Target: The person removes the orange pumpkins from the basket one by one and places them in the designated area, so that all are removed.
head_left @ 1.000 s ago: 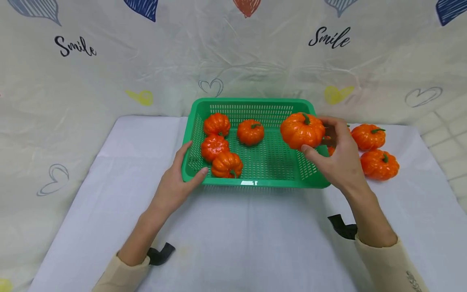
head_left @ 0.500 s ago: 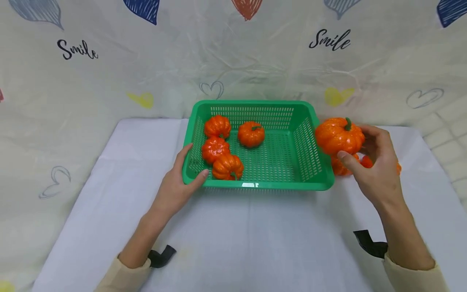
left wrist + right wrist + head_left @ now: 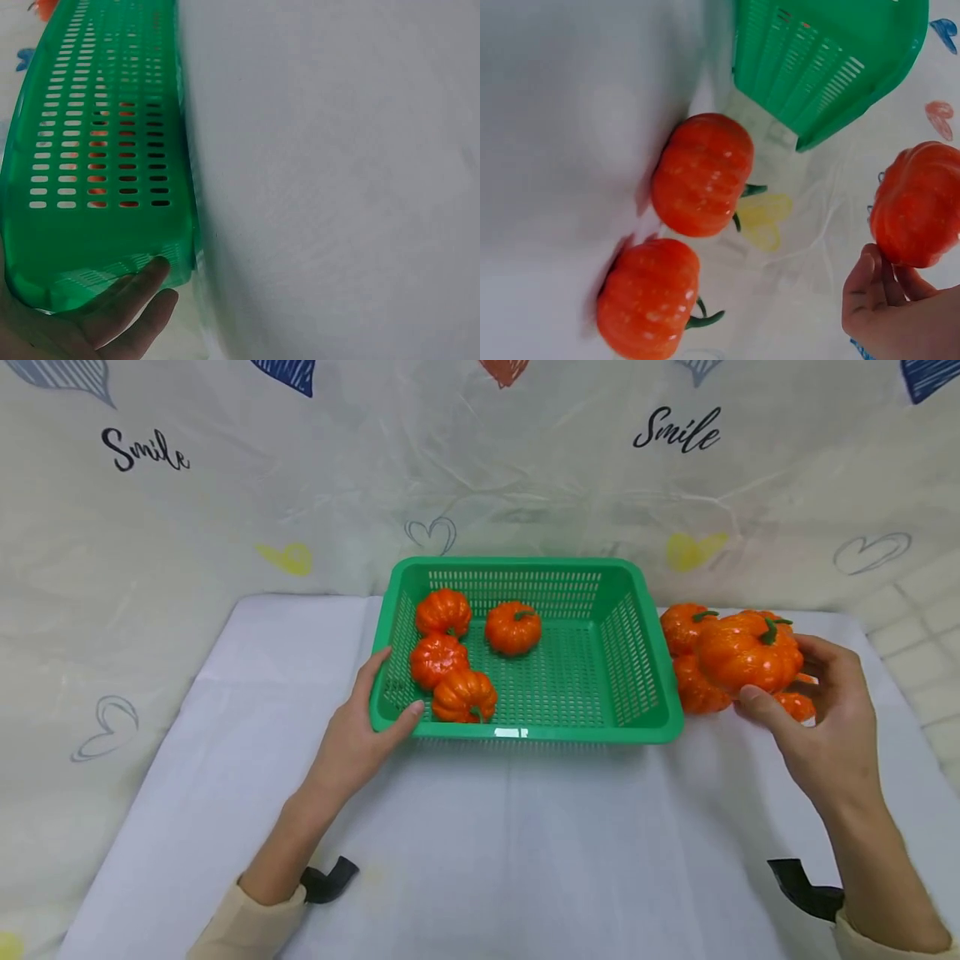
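A green plastic basket (image 3: 517, 565) with slotted walls stands on the white-covered table, several small orange pumpkins (image 3: 513, 628) inside it, mostly along its left side. My left hand (image 3: 356, 727) holds the basket's left end, thumb over the front rim and fingers along the outer wall (image 3: 105, 255). Right of the basket, my right hand (image 3: 832, 727) grips a larger orange pumpkin (image 3: 750, 652) between thumb and fingers. In the right wrist view this pumpkin (image 3: 919, 206) is held up away from two others (image 3: 705, 176) standing on the cloth.
More orange pumpkins (image 3: 699, 687) sit on the table just right of the basket, partly hidden behind the held one. A pale printed sheet (image 3: 525, 460) hangs behind the table's back edge. The white cloth (image 3: 540, 843) spreads in front of the basket.
My right hand has carried the pumpkin from over the basket's right part to the right, over the pumpkins on the table. The left hand stays at the basket's left end.
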`<state>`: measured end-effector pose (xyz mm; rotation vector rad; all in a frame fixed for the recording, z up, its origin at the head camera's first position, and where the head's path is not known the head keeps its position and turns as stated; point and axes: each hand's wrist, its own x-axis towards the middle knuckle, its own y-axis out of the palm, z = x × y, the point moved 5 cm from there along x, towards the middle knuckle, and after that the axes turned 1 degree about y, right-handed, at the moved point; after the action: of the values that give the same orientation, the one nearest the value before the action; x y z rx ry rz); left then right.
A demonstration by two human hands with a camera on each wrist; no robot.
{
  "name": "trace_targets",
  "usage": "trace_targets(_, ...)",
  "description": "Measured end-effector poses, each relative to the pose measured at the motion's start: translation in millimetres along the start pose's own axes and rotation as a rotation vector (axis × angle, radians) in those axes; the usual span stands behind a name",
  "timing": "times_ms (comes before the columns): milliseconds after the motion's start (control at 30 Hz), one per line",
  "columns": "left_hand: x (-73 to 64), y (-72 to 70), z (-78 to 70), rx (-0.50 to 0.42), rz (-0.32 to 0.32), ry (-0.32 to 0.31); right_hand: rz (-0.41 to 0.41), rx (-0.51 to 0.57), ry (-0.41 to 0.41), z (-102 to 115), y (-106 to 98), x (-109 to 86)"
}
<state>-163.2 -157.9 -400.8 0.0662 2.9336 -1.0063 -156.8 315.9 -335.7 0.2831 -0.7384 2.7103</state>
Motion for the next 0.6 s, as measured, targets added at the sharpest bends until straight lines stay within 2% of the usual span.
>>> trace_targets(367,0.0,0.9,-0.2,0.001,0.004,-0.006,0.065,-0.093,-0.094,-23,-13,-14.0)
trace_targets(600,0.2,0.6,-0.3,0.001,-0.001,-0.001,0.122,-0.087,-0.095,-38,-18,-16.2)
